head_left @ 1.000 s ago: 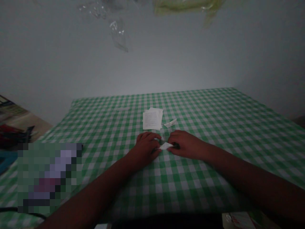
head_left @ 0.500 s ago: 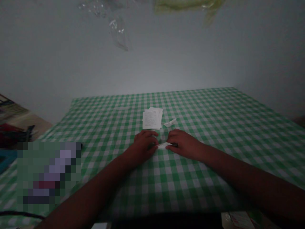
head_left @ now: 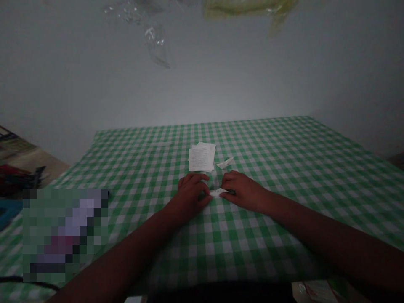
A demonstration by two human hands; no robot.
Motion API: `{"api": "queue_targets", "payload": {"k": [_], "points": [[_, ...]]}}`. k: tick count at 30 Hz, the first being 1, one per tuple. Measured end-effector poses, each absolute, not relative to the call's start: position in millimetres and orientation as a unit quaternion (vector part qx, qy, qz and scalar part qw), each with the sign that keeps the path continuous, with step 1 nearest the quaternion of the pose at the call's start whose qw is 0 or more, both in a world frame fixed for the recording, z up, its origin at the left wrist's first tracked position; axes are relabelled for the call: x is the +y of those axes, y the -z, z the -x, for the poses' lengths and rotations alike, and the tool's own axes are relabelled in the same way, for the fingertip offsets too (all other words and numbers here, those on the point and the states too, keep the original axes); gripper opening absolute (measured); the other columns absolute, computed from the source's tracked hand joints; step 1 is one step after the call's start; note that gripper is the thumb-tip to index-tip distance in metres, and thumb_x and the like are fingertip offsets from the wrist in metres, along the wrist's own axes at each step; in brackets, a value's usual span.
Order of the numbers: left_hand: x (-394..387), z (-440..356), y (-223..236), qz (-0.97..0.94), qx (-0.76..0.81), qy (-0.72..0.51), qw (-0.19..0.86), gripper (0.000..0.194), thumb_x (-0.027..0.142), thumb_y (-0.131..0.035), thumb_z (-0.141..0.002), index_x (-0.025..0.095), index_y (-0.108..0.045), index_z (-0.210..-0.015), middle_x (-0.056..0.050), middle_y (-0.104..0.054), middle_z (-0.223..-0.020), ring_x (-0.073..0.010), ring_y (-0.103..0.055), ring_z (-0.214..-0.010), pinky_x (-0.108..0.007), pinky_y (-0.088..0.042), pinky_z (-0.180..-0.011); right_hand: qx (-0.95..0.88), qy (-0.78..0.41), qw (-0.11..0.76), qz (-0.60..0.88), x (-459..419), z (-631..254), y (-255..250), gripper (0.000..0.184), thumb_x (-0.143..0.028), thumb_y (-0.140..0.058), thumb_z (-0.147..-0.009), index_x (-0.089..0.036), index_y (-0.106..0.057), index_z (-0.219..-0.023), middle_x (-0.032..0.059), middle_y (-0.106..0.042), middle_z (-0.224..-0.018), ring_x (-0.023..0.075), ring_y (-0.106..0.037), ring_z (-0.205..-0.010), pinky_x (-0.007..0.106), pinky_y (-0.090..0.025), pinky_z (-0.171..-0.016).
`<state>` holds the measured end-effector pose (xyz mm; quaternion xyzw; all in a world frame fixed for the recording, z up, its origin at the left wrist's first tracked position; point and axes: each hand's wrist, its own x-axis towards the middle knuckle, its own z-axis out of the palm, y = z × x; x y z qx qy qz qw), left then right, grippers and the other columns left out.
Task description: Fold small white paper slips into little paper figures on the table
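Note:
Between my two hands is a small folded piece of printed paper [head_left: 217,192], low over the checked tablecloth. My left hand [head_left: 192,191] pinches its left end between thumb and forefinger, the other fingers curved above. At the opposite end, my right hand [head_left: 240,189] grips the paper with thumb and fingers, which hide part of it. Just beyond my hands lies a stack of printed paper sheets [head_left: 201,159], slightly fanned. To the right of the stack rests a folded white paper piece [head_left: 225,163], touched by neither hand.
A green and white checked tablecloth [head_left: 284,151] covers the table, which meets a pale wall [head_left: 202,88]. On the left, a blurred-out long object [head_left: 74,227] lies near a black cable [head_left: 28,281]. Clear plastic [head_left: 156,42] and yellow plastic [head_left: 249,9] hang on the wall.
My left thumb and forefinger have shifted slightly toward the right along the folded paper. My right hand has barely moved, and the stack and the other folded piece stay put.

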<state>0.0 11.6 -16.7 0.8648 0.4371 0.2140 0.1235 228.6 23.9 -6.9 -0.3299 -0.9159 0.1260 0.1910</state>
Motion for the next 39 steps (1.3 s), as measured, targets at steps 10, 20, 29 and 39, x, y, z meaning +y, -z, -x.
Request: {"api": "queue_targets", "payload": {"k": [10,20,29,39], "points": [[13.8,-1.1,18.5,-0.848,0.457,-0.226,0.148,0.006,0.018,-0.071,-0.080,0.022,-0.067,-0.081,-0.005,-0.059,-0.129,-0.0278,-0.047,-0.123,-0.051,-0.037,-0.104,-0.916,-0.125,0.199,0.325,25.6,-229.0,8.3,0.011,-0.022,-0.064,-0.089,-0.016,-0.068,-0.081,0.0059,-0.061,-0.087,0.0193,-0.055,-0.086,0.035,-0.043,-0.080],[11.2,-3.2,20.2,-0.867,0.444,-0.195,0.115,0.004,0.015,-0.061,-0.087,0.019,-0.063,-0.085,-0.005,-0.057,-0.134,-0.0277,-0.045,-0.123,-0.050,-0.038,-0.102,-0.911,-0.108,0.198,0.347,25.8,-228.0,11.7,0.013,-0.024,-0.062,-0.090,-0.016,-0.069,-0.083,0.0057,-0.061,-0.089,0.0195,-0.056,-0.088,0.036,-0.044,-0.082],[9.4,-7.9,13.4,-0.868,0.457,-0.170,0.098,0.008,0.016,-0.056,-0.090,0.019,-0.062,-0.084,-0.006,-0.058,-0.133,-0.0294,-0.045,-0.123,-0.051,-0.038,-0.098,-0.876,0.001,0.257,0.407,4.4,-219.1,-6.3,0.038,-0.024,-0.058,-0.090,-0.015,-0.057,-0.127,0.0146,-0.059,-0.120,0.0305,-0.048,-0.110,0.047,-0.042,-0.089],[-1.3,-15.4,4.1,-0.875,0.411,-0.252,0.042,0.008,0.015,-0.053,-0.090,0.020,-0.058,-0.094,-0.009,-0.054,-0.136,-0.0266,-0.043,-0.127,-0.048,-0.034,-0.107,-0.883,0.066,0.239,0.399,-10.8,-208.5,-17.3,0.016,-0.024,-0.053,-0.095,-0.022,-0.069,-0.099,0.0091,-0.062,-0.124,0.0316,-0.042,-0.116,0.050,-0.033,-0.092]]}}
